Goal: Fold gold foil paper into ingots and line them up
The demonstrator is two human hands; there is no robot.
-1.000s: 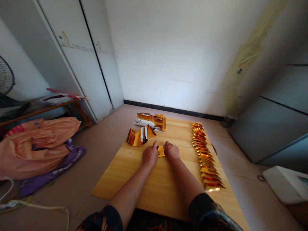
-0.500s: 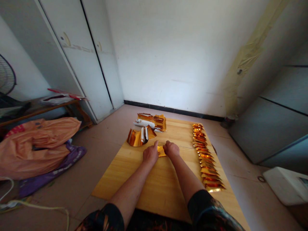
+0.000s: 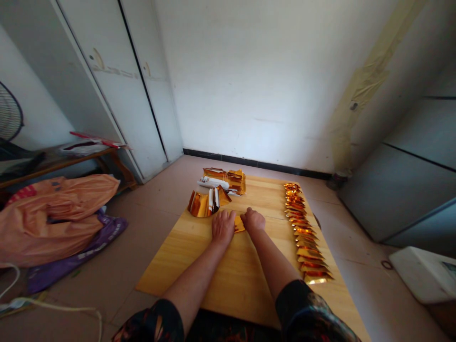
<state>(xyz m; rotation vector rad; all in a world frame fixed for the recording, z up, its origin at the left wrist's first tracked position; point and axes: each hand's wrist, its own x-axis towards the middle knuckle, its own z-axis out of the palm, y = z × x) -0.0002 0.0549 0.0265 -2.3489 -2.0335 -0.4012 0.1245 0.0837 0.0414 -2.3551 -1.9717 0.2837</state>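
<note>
A small piece of gold foil paper [image 3: 239, 223] lies on the wooden table between my two hands. Palm down beside its left edge is my left hand [image 3: 223, 227], fingers stretched forward and lying flat; its thumb side touches the foil. My right hand [image 3: 255, 221] is closed, with its fingertips gripping the foil's right edge. Just beyond my left hand stands a curved bundle of gold foil sheets [image 3: 201, 204] with white backs. Down the right side of the table runs a long row of folded gold foil pieces [image 3: 308, 237], overlapping each other.
Behind the bundle, a second stack of gold foil sheets [image 3: 237, 180] sits beside a white wrapped bundle [image 3: 213, 183]. The wooden table [image 3: 171, 266] stands near a white wall. Orange cloth or plastic [image 3: 60, 213] and a purple bag [image 3: 81, 251] lie at left; a white box [image 3: 423, 273] is at right.
My left hand has gone from a thumb-up, curled pose to lying flatter with fingers stretched forward. My right hand stays at the foil's right edge, almost unmoved.
</note>
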